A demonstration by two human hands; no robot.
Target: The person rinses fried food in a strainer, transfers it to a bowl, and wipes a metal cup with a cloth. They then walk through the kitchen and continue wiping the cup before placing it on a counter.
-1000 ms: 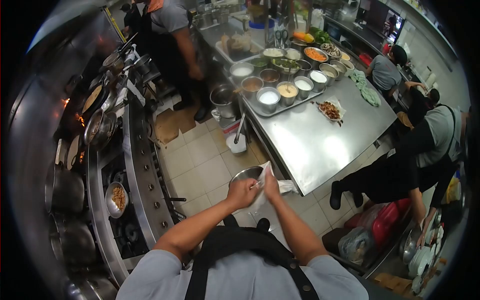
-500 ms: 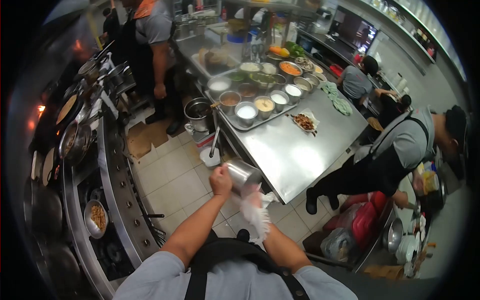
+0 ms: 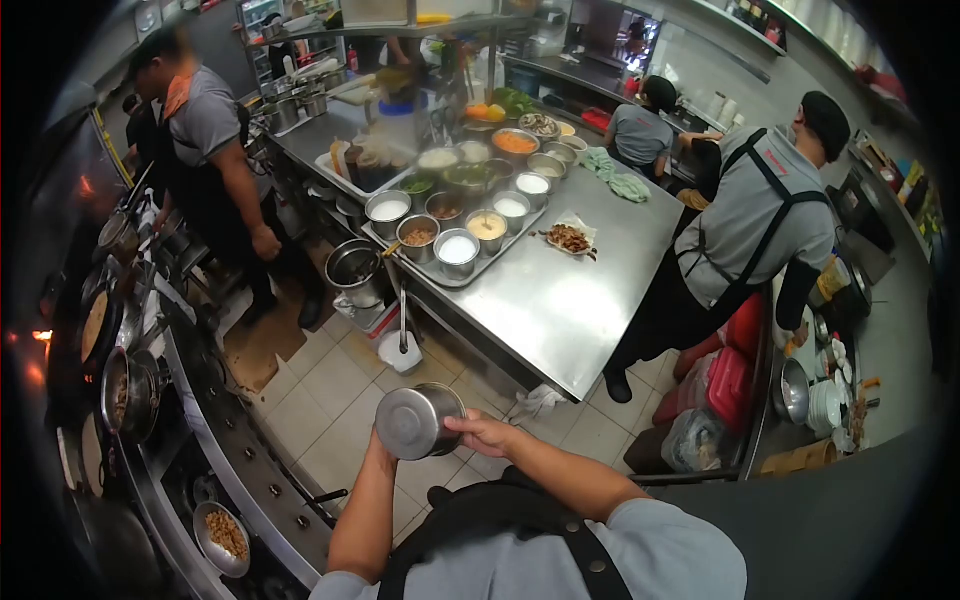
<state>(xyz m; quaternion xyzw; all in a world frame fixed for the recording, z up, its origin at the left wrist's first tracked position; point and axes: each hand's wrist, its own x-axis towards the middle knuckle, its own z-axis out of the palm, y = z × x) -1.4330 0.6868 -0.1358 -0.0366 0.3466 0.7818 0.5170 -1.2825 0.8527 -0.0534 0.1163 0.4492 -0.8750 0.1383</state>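
Observation:
A round metal pot is held up in front of my body, its flat underside facing the camera. My right hand grips its right side, thumb on the outside. At the lower left edge of the pot is my left hand, mostly hidden behind it, fingers out of sight. A crumpled white cloth hangs near the front corner of the steel table. On that table, a tray bears several metal bowls of sauces and chopped food. Browned pieces lie on paper to their right.
A stove with pans runs along the left. One person stands beyond it; another works at the right counter. A large pot and a white tub stand low beside the table. Red containers are at right.
The pot has turned so its underside shows, and it has moved left and down. My right hand has come onto its side, without the white cloth. The person at right stands more upright.

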